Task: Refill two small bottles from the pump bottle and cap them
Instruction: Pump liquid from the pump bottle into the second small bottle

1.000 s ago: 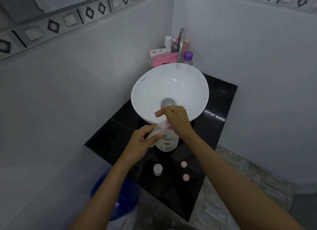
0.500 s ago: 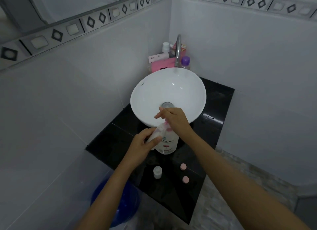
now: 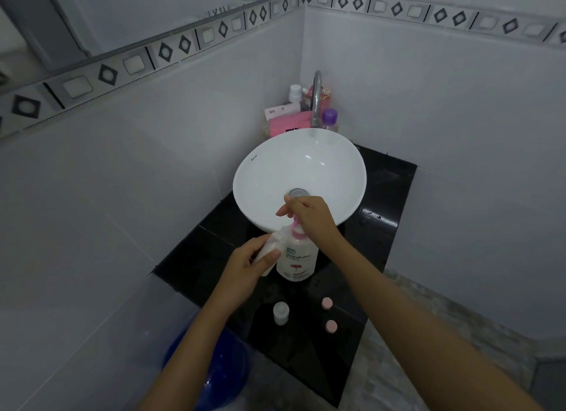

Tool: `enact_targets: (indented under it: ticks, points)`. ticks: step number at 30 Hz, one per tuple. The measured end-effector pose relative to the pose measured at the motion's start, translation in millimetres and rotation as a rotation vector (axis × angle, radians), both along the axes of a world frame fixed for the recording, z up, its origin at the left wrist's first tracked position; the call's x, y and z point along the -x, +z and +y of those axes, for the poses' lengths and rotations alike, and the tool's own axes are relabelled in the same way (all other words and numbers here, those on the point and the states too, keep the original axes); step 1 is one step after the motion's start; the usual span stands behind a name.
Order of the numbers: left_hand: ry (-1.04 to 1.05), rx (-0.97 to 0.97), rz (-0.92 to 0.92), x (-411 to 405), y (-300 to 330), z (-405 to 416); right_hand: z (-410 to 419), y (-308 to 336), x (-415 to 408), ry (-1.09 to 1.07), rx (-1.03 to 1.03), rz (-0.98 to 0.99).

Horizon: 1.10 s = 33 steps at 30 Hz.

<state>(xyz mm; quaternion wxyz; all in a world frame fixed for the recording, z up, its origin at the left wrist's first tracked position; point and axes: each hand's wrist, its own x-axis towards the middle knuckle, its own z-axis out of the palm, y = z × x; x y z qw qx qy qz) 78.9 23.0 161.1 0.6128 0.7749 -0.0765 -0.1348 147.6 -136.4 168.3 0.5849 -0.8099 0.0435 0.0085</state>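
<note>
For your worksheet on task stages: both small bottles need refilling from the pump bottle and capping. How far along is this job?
Done: nothing clearly; both pink caps lie loose on the counter. In hand: the left hand tilts one small bottle to the spout while the right hand is on the pump bottle. Left: the second bottle stands uncapped, its fill unclear; then capping both.

Filling a small bottle at the pump bottle

Right hand sits on the pump bottle head; left hand holds a tilted small bottle at the spout. Near on the black bench: another small bottle and two pink caps.
</note>
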Motion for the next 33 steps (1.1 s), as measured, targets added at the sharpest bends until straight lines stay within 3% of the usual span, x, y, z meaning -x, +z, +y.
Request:
enact_targets:
  ticks: [19,28,33]
  points:
    - [0.064,0.036,-0.003,5.8,-7.3,-5.2,-2.9,0.2,2.9,-0.017,-0.095,-0.041]
    - [0.040,0.057,0.031,15.7,-21.8,-11.2,-27.6,2.5,20.6,-0.110,-0.150,-0.138]
    - [0.034,0.046,0.055,23.6,-32.7,-10.2,-48.9,-14.7,47.3,-0.270,-0.058,-0.151]
